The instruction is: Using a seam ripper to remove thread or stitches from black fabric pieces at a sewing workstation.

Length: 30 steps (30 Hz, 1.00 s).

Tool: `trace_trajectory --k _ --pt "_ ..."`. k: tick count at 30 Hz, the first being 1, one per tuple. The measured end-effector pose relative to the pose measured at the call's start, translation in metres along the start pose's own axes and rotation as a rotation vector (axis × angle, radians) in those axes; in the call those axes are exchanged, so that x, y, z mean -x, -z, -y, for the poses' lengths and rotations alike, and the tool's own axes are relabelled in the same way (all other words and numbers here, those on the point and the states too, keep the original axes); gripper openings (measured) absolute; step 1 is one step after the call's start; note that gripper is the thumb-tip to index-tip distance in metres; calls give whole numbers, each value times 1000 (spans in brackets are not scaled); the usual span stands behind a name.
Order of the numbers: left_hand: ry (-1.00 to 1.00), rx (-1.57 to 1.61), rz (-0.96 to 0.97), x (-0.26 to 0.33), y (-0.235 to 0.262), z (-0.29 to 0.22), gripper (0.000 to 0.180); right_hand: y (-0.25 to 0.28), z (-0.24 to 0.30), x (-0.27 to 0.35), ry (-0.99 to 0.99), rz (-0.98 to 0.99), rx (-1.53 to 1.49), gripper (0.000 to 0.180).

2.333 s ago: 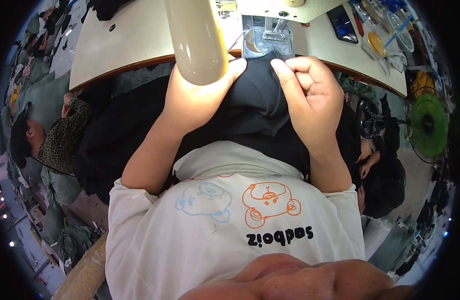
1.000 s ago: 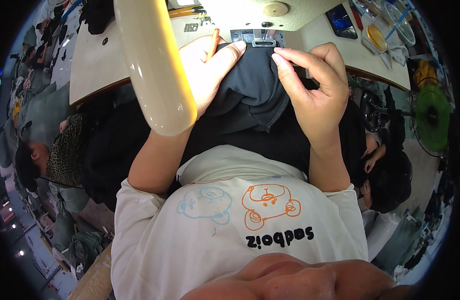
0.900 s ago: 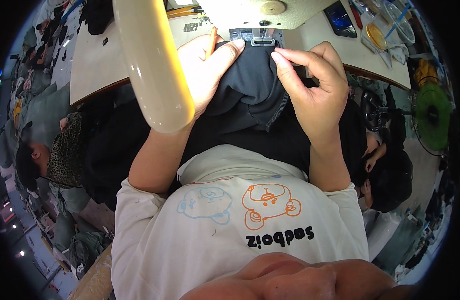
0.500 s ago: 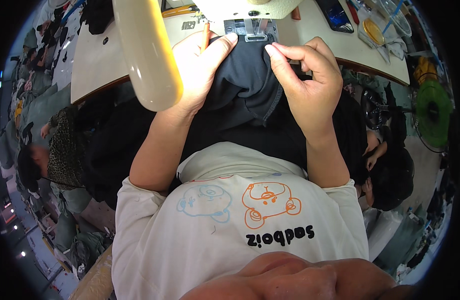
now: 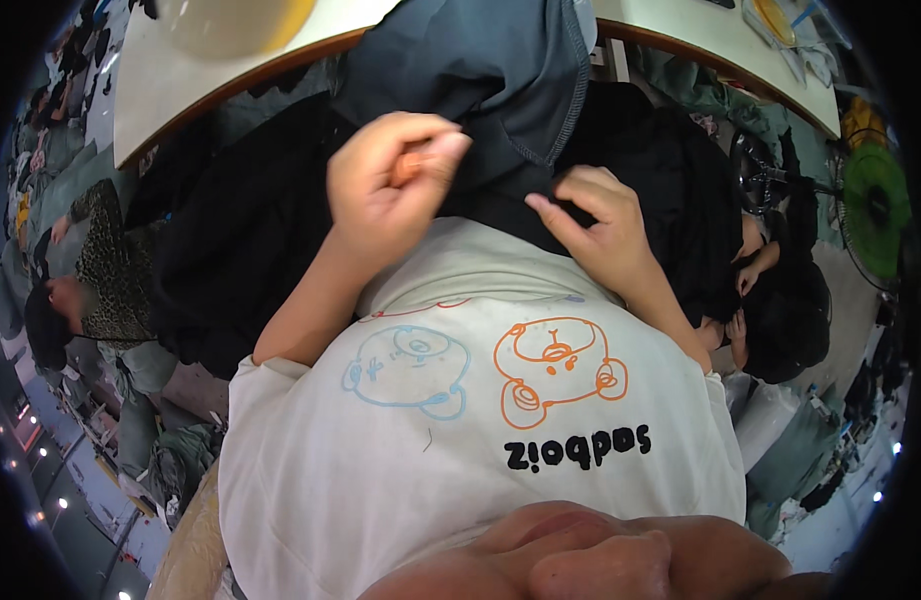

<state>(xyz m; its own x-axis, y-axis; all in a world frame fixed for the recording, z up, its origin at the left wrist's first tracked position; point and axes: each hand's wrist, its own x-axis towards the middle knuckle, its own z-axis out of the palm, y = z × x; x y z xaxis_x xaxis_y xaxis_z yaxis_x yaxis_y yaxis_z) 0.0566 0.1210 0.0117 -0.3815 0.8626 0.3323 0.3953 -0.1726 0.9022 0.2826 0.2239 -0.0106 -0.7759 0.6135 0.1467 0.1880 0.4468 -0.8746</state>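
My left hand (image 5: 392, 185) is raised over my lap, fingers curled closed. A slim orange tool (image 5: 408, 167) shows partly between its thumb and fingers, most of it hidden. Lower and to the right, my right hand (image 5: 602, 215) hovers at the near side of the cloth, thumb apart from its bent fingers and nothing seen between them. Beyond both hands, a dark grey garment piece (image 5: 450, 70) with an overlocked seam down its right side hangs off the table edge towards my lap. Neither hand clearly grips it.
Black cloth (image 5: 245, 210) is spread across my lap. The white table (image 5: 195, 95) has a brown front edge; a pale rounded machine part (image 5: 230, 25) overhangs it at left. A green fan (image 5: 873, 210) stands at right. Co-workers sit at left (image 5: 120, 265) and right (image 5: 780, 300).
Both hands have left the cloth at the sewing machine's presser foot and drawn back towards my body. The view has tipped down, so the machine's needle area is out of sight.
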Motion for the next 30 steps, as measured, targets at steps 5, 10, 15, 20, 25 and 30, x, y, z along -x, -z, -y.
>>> trace_trajectory --k 5,10,15,20,25,30 --pt "306 307 307 5 -9 -6 27 -4 52 -20 123 456 -367 26" --pt "220 238 296 -24 43 -19 19 -59 75 -51 68 638 -455 27" --pt "118 22 61 -7 87 -18 12 -86 96 -67 14 859 -203 29" --pt "322 362 1 53 118 -43 17 -117 90 -62 -54 663 -380 38" --pt "357 -24 64 110 140 -45 22 -134 98 -66 -251 644 -483 22" --pt "65 -454 82 127 147 -38 12 -135 99 -69 -217 719 -536 18"
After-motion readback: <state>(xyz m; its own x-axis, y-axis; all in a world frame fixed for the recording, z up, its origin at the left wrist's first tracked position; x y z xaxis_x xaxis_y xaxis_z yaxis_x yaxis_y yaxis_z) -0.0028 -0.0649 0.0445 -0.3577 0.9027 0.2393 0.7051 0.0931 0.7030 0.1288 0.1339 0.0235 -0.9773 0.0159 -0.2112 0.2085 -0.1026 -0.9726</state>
